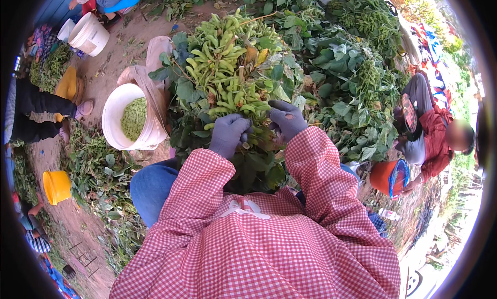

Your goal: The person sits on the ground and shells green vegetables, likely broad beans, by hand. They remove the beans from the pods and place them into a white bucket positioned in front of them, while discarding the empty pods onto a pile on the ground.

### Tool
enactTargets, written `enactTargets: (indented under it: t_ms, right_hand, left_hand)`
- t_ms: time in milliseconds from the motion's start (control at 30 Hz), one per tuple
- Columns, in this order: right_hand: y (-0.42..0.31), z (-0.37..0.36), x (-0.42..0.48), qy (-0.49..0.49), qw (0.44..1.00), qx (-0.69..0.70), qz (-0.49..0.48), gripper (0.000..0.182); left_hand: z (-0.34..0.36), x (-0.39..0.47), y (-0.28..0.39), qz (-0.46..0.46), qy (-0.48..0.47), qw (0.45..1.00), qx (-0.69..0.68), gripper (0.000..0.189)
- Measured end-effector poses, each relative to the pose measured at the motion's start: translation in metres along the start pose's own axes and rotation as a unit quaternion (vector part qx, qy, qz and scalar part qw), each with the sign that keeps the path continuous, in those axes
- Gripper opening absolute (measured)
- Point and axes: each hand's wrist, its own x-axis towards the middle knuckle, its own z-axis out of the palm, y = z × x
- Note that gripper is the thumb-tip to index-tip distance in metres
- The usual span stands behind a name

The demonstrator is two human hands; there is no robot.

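A heap of cut soybean plants with plump green pods (pixel 223 60) lies across my lap and in front of me. My left hand (pixel 230 135), in a grey-purple glove, is closed around a soybean stem, whose cut end shows beside the fingers. Just to its right, my right hand (pixel 288 121) has its fingers bent at the edge of the pods. Its glove is worn through on the back. Leaves and the hand itself hide whatever its fingertips may hold. At my left stands a white bucket (pixel 112 118) partly filled with picked green pods (pixel 134 120).
A brownish cloth sack (pixel 136 75) lies against the bucket. More leafy plants (pixel 349 73) are piled ahead and to the right. A person in red (pixel 433 134) sits at the right beside an orange bucket (pixel 382 177). A yellow bucket (pixel 57 187) is at the far left.
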Motion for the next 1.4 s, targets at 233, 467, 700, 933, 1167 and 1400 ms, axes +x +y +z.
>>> enactTargets:
  t_ms: [233, 467, 700, 933, 1167, 1400]
  right_hand:
    - [0.009, 0.001, -0.008, 0.019, 0.999, 0.049, -0.002, 0.028]
    - [-0.001, 0.014, -0.044, 0.031, 0.999, 0.006, -0.016, 0.027]
    - [0.007, 0.023, -0.056, -0.081, 0.996, 0.019, -0.039, 0.03]
    - [0.006, -0.006, -0.037, -0.096, 0.974, 0.195, 0.071, 0.044]
    - [0.006, 0.004, -0.041, -0.147, 0.966, 0.19, 0.093, 0.014]
    - [0.001, 0.013, -0.04, -0.146, 0.972, 0.113, 0.148, 0.013]
  left_hand:
    - [-0.013, -0.016, 0.02, -0.024, -0.036, 0.999, -0.03, 0.023]
    - [-0.001, -0.023, 0.019, -0.052, -0.101, 0.98, -0.164, 0.026]
    - [0.004, -0.009, -0.026, 0.001, -0.103, 0.989, -0.109, 0.012]
    - [0.006, -0.014, -0.022, -0.001, -0.087, 0.989, -0.118, 0.012]
    - [-0.001, -0.018, -0.017, 0.05, -0.119, 0.991, -0.027, 0.024]
    - [-0.002, -0.02, -0.018, 0.16, -0.079, 0.975, 0.133, 0.034]
